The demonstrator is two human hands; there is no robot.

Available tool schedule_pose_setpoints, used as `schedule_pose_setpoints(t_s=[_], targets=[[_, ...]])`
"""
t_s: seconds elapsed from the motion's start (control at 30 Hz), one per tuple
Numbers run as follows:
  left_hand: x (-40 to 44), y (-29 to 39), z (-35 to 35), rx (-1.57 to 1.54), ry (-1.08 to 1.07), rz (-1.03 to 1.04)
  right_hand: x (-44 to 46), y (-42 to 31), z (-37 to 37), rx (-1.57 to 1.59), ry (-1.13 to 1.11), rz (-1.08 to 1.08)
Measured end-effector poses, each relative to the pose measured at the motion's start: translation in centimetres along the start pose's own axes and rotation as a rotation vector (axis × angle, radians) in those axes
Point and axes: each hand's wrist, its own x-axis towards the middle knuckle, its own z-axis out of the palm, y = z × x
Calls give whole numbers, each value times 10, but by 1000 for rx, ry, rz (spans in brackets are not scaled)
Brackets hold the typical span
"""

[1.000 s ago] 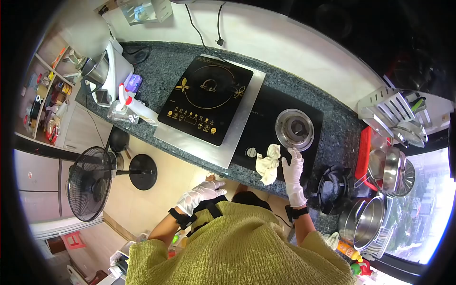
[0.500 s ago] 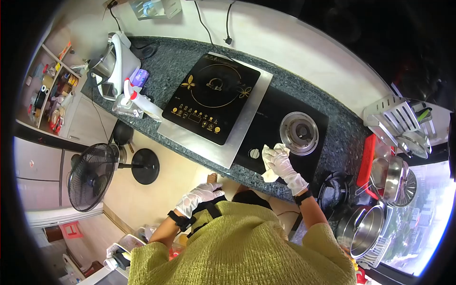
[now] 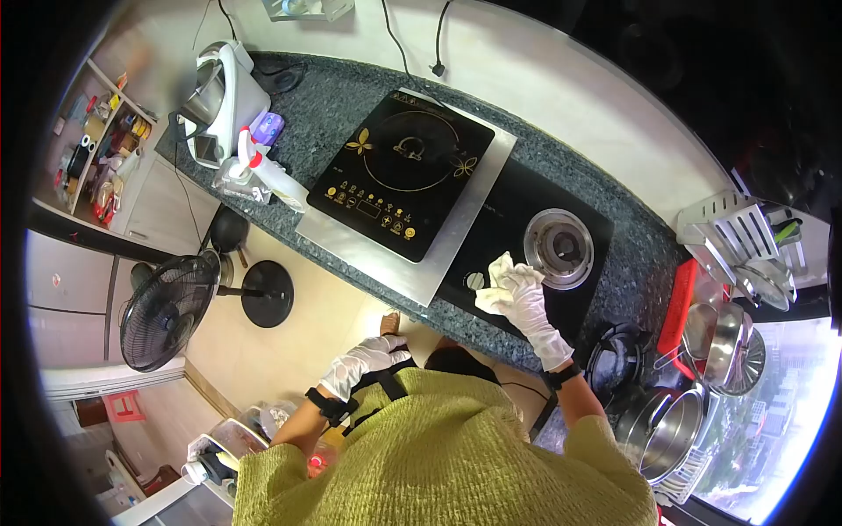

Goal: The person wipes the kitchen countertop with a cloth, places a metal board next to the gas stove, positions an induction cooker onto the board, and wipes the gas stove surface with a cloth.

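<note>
My right hand [image 3: 526, 314], in a thin white glove, is closed on a crumpled white cloth [image 3: 498, 287]. The cloth lies over the front part of a black glass gas hob [image 3: 502, 228], right beside its white knob [image 3: 474, 280]. A round metal burner [image 3: 559, 249] sits just beyond my fingers. My left hand [image 3: 367, 360], gloved too, is down at my waist in front of the counter edge, fingers stretched out and holding nothing visible. Left of the hob, a black induction cooker [image 3: 386, 188] rests on a metal sheet [image 3: 351, 248].
A spray bottle [image 3: 276, 184], purple pack [image 3: 267, 129] and white kitchen machine [image 3: 232, 101] stand at the counter's left. A red tray [image 3: 675, 302], a black pan support [image 3: 617, 359] and steel pots [image 3: 671, 434] are at the right. A fan [image 3: 167, 311] stands on the floor.
My right hand and the cloth have moved a little forward and left, closer to the knob. My left hand stays at my waist. The whole view has shifted slightly.
</note>
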Motion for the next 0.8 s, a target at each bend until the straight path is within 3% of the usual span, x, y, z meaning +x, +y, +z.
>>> schedule_pose_setpoints(t_s=[0.1,0.13,0.23,0.27,0.37,0.4,0.47,0.53,0.6,0.63,0.67,0.7,0.77,0.8], targets=[[1,5,-2,14,-23,5,3,5,19,-108,-101,57],[1,7,-3,13,-34,4,2,8,19,-139,-38,47],[12,5,-1,23,-37,23,8,22,7,183,-210,326],[15,4,-1,31,-34,29,9,21,9,7,-151,262],[18,5,-3,43,-34,42,23,10,-16,588,-113,155],[16,10,-5,44,-41,43,24,5,-4,74,-232,105],[15,12,-7,50,-36,45,19,0,9,-193,-129,-135],[14,10,-6,55,-13,47,20,1,18,-373,-130,-110],[14,5,-7,45,-3,21,12,11,16,58,-50,119],[13,4,-8,40,0,9,6,16,7,528,149,267],[11,4,-9,40,3,2,1,20,0,506,337,230],[7,6,-11,39,8,-5,-2,25,-21,479,336,126],[6,2,-12,24,8,-1,-10,8,-46,740,362,409],[9,-5,-8,9,2,10,-18,3,-56,571,236,599]])
